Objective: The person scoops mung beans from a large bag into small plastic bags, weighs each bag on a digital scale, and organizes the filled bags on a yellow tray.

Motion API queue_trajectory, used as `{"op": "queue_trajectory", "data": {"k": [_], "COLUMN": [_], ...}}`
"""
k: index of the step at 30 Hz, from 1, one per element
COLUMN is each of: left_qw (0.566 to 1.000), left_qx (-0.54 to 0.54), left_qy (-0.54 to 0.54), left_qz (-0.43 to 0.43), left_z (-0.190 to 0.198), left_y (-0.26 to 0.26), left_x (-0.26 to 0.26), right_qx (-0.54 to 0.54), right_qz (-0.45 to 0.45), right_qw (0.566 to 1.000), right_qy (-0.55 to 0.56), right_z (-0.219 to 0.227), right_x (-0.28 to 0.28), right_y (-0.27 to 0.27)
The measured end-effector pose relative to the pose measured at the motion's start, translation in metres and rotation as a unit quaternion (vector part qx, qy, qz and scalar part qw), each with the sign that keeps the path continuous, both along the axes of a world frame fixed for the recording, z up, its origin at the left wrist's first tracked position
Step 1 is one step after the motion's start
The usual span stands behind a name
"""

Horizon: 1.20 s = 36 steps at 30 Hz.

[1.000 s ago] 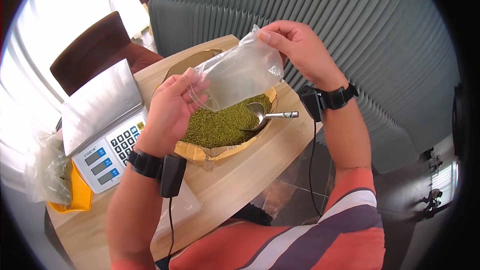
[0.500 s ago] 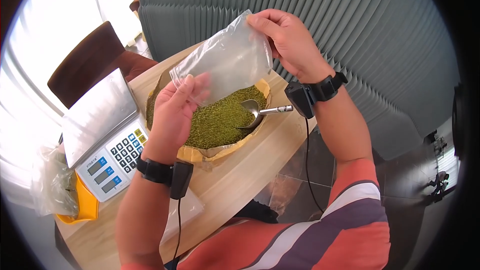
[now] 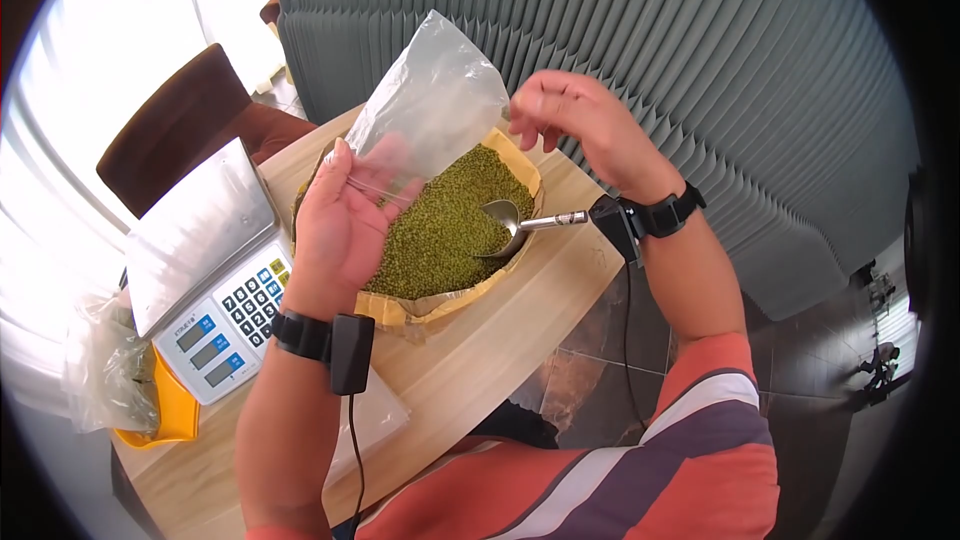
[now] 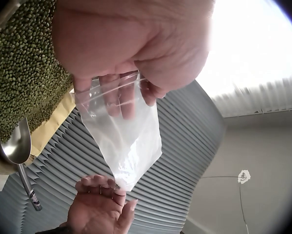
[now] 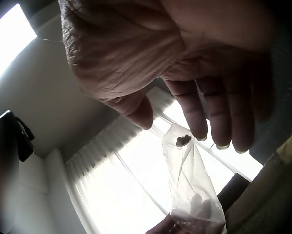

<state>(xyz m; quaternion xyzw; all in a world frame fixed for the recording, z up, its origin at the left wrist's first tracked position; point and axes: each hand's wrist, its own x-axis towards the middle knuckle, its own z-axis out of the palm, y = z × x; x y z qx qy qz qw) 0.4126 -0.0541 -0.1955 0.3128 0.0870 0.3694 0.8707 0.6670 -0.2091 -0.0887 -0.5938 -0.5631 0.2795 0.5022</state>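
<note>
The near left hand (image 4: pixel 131 48) holds a clear, crinkled plastic bag (image 4: pixel 131 134) by one end, fingers showing through. At its far tip is the right hand (image 4: pixel 97 209); contact is unclear. Left, a steel scoop (image 4: pixel 19 148) sits in small green beans (image 4: pixel 26 63); a grey pleated screen (image 4: pixel 185 126) spreads behind.

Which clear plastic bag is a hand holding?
The raised bag, in the left hand above the green beans; the bunched bag beside the scale and flat plastic on the table are unheld.
</note>
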Motion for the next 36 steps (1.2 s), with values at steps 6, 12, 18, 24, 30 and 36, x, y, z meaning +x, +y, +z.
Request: {"op": "queue_trajectory", "data": {"k": [6, 12, 18, 24, 30, 36], "left_qw": [1.000, 1.000, 0.999, 0.999, 0.999, 0.997], "left_qx": [-0.003, -0.015, -0.013, -0.028, -0.026, -0.002], "left_qy": [0.008, 0.014, 0.039, 0.035, 0.041, 0.071], "left_qz": [0.008, 0.009, 0.019, 0.022, 0.024, 0.027], "left_z": [0.002, 0.001, 0.000, -0.011, -0.010, -0.014], "left_y": [-0.003, -0.003, 0.006, 0.013, 0.008, 0.005], "left_x": [0.002, -0.002, -0.012, -0.014, -0.008, -0.006], "right_qx": [0.013, 0.028, 0.029, 0.016, 0.007, 0.031], "right_qz": [-0.022, -0.054, -0.069, -0.065, -0.040, -0.073], "right_qw": [0.994, 0.989, 0.978, 0.978, 0.987, 0.984], "right_qy": [-0.109, -0.137, -0.197, -0.199, -0.158, -0.161], "right_z": [-0.012, -0.002, 0.010, 0.013, -0.003, 0.005], "right_x": [-0.005, -0.012, -0.001, -0.002, -0.010, -0.012], "right_y": [0.002, 0.001, -0.003, 0.000, 0.012, 0.009]}}
